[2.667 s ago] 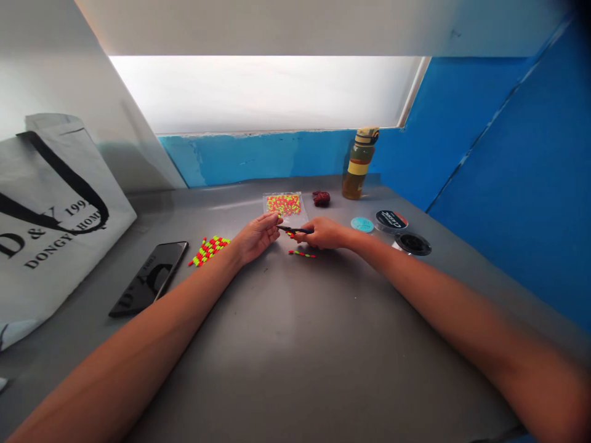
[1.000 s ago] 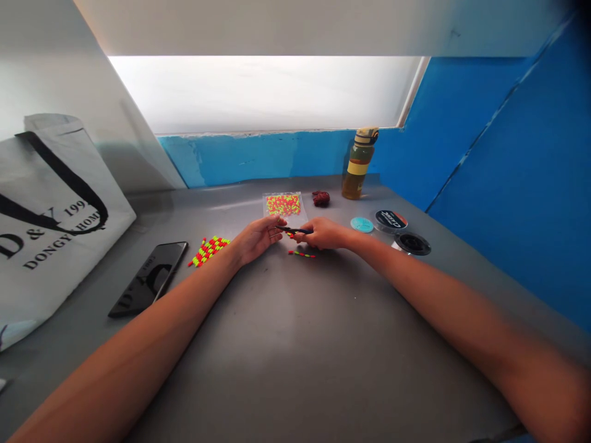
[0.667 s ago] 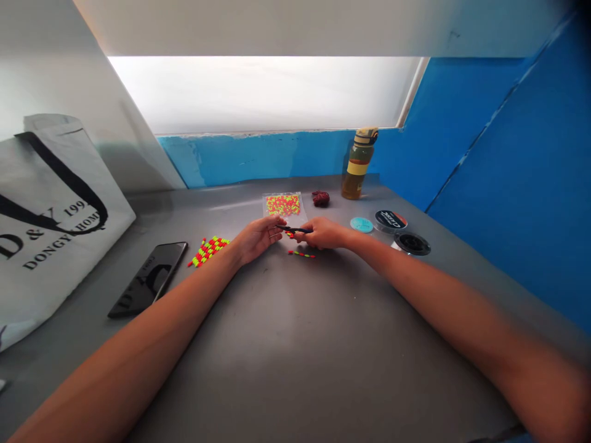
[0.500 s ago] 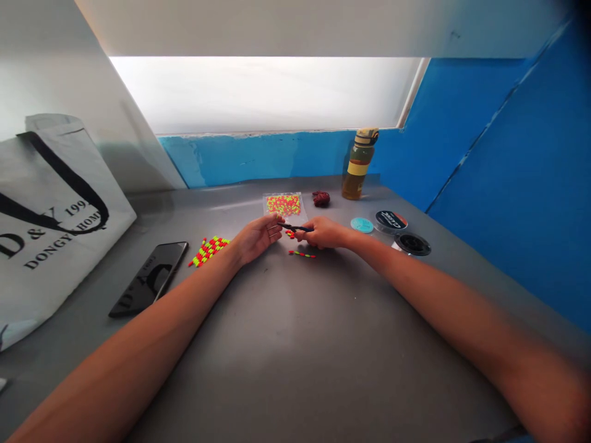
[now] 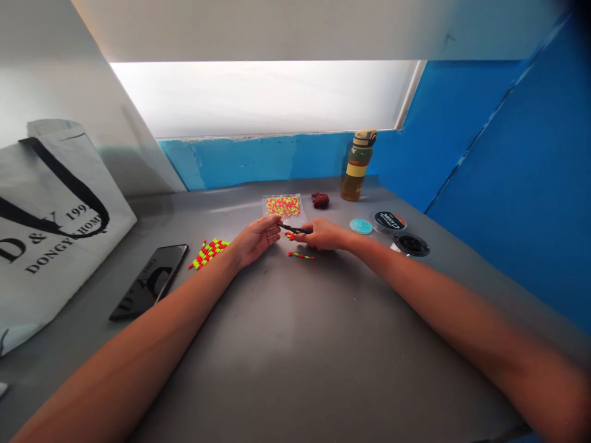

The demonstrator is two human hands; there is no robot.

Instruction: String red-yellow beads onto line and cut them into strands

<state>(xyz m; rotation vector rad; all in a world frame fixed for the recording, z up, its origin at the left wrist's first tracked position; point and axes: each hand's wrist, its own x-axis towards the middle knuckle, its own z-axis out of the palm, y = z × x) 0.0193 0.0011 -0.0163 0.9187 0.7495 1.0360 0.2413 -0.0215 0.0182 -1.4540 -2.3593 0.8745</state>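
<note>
My right hand grips a slim dark tool, perhaps tweezers or small pliers, whose tip points left. My left hand lies palm-up beside it, fingertips at the tool's tip. Whether those fingers pinch anything is too small to tell. Just below the tool sit a few loose red and yellow-green beads. A short bead strip lies under my right hand. Behind both hands is a transparent bag of red and yellow-green beads. Left of my left hand lie rows of striped beads.
A grey metal table meets a blue wall. Along the back stand a bottle, a dark red bundle, a blue disc and line spools. A phone and white tote bag are left.
The whole view has dipped slightly. My right hand and the tool have shifted a little left, toward my left hand's fingertips.
</note>
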